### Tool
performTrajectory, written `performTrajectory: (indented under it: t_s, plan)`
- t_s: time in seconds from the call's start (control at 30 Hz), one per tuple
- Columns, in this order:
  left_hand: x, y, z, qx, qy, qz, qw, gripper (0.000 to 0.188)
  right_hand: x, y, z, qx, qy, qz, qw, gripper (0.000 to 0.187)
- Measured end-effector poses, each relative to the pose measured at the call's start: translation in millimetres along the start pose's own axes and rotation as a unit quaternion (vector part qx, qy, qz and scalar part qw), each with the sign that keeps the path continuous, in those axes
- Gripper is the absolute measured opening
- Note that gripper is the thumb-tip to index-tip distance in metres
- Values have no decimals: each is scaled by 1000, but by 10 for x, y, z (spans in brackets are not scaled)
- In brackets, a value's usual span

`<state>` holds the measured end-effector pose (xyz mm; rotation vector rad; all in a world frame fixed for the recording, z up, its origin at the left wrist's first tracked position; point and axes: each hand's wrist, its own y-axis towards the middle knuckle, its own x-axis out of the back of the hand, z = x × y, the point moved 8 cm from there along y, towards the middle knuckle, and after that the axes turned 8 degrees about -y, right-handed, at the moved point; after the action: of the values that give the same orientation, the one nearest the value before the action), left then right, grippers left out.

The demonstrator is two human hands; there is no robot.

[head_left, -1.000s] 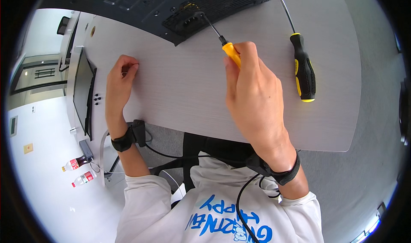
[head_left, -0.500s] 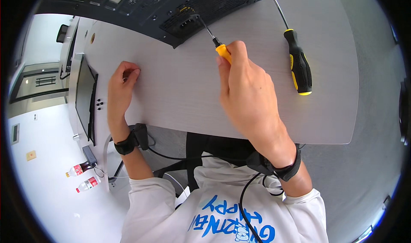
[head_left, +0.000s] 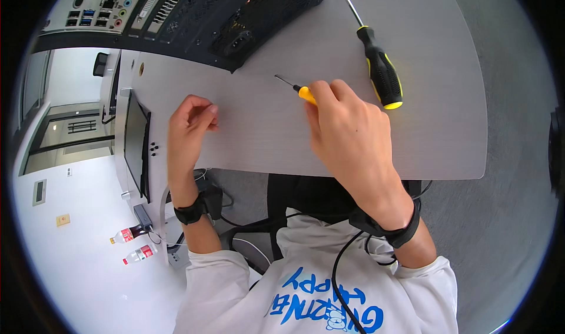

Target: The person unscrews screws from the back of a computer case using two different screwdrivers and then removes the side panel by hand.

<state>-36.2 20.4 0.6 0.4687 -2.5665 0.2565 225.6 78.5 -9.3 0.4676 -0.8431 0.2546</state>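
My right hand [head_left: 356,134] is closed round the yellow handle of a small screwdriver [head_left: 306,94]. Its thin shaft points up and left, and the tip is over the desk, apart from the computer case [head_left: 194,37]. The back of that dark case faces me, with a power socket [head_left: 240,42] near its lower corner. My left hand [head_left: 191,122] hovers at the desk's left part, fingers curled together; whatever they might hold is hidden. A larger black-and-yellow screwdriver [head_left: 384,75] lies on the desk beyond my right hand.
The grey desk [head_left: 265,140] ends in a front edge before my body and a rounded right edge. At the left stand a monitor [head_left: 136,146], a black power adapter [head_left: 142,217] and two bottles [head_left: 139,254]. A black cable [head_left: 336,269] runs down over my shirt.
My right hand has drawn the small screwdriver back from the power socket area, toward me. My left hand stays curled. The whole view has shifted, showing more of the case's ports.
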Motion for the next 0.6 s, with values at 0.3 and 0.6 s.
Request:
performTrajectory:
  t_s: [0.3,0.6]
  plan:
    - [-520,80,-543,13,-277,34,960,13,103,-98,-76,17,5,-7,1000,13]
    - [-825,44,-688,46,-527,111,841,20,509,-46,-111,26,220,-96,970,21]
